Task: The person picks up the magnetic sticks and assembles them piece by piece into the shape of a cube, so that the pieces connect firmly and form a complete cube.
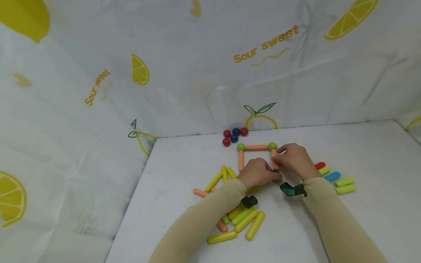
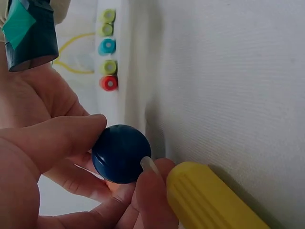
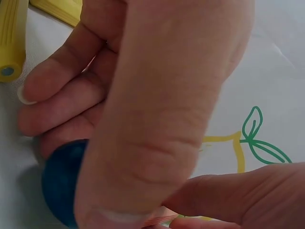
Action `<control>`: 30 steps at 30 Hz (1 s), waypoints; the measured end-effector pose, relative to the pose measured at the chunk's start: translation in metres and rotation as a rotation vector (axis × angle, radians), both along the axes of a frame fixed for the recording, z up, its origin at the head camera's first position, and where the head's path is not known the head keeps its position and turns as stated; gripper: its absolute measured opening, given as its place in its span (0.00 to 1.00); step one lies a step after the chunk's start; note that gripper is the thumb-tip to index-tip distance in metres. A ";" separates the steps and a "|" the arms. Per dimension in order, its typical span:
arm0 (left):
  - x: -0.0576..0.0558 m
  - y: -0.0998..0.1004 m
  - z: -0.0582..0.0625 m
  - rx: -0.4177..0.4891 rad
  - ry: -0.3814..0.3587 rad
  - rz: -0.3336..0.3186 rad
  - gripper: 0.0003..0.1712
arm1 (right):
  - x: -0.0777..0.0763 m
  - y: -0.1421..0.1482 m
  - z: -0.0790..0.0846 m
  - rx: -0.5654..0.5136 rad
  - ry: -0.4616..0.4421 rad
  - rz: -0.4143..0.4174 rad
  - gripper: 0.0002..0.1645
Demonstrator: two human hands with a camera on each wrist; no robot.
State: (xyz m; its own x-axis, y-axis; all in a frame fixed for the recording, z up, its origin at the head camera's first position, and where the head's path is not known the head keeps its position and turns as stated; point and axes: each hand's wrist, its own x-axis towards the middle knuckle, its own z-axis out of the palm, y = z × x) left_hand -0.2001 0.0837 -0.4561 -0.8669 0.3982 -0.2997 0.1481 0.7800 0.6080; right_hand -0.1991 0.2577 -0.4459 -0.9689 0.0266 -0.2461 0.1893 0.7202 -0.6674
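Note:
My left hand pinches a dark blue ball between thumb and fingers, at the near end of an orange stick. That stick is gripped by my right hand, with thumb and fingertips near its middle. Its far end meets a green ball. From there a second orange stick runs left to another green ball, and a third orange stick comes back toward me. My left hand hides that third stick's near end. In the right wrist view the left thumb covers part of the blue ball.
Several red and blue balls lie at the table's back edge. Yellow, lime and orange sticks are scattered under and around my left forearm. Right of my right hand lie red, lime and blue sticks. A printed cloth rises behind the table.

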 end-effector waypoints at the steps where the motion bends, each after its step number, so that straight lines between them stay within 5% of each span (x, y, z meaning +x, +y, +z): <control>1: 0.000 0.001 0.000 -0.001 0.000 0.002 0.31 | 0.000 0.001 0.000 -0.003 0.000 0.003 0.35; 11: -0.005 0.008 0.004 0.016 0.010 -0.005 0.35 | -0.003 0.005 0.000 -0.011 0.022 0.008 0.37; 16: -0.012 -0.001 0.012 0.020 -0.007 -0.042 0.28 | -0.002 0.005 0.000 0.023 -0.030 0.005 0.40; 19: -0.032 -0.021 0.025 0.016 0.039 -0.029 0.22 | -0.002 0.002 0.001 0.034 -0.072 -0.013 0.42; 22: -0.065 -0.043 0.032 -0.048 0.228 0.031 0.19 | -0.002 -0.001 0.002 0.033 -0.103 -0.030 0.44; 26: -0.108 -0.067 0.025 -0.225 0.473 0.082 0.13 | 0.001 -0.001 0.004 0.047 -0.122 -0.034 0.45; 30: -0.131 -0.075 0.011 -0.339 0.511 0.071 0.16 | 0.004 0.000 0.004 0.047 -0.153 -0.041 0.47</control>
State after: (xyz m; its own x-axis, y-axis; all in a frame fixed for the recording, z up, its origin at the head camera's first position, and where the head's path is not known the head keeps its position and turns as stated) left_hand -0.3314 0.0086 -0.4449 -0.9552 0.2895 0.0609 0.2958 0.9360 0.1908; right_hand -0.1952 0.2574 -0.4418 -0.9179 0.0799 -0.3888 0.3161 0.7395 -0.5943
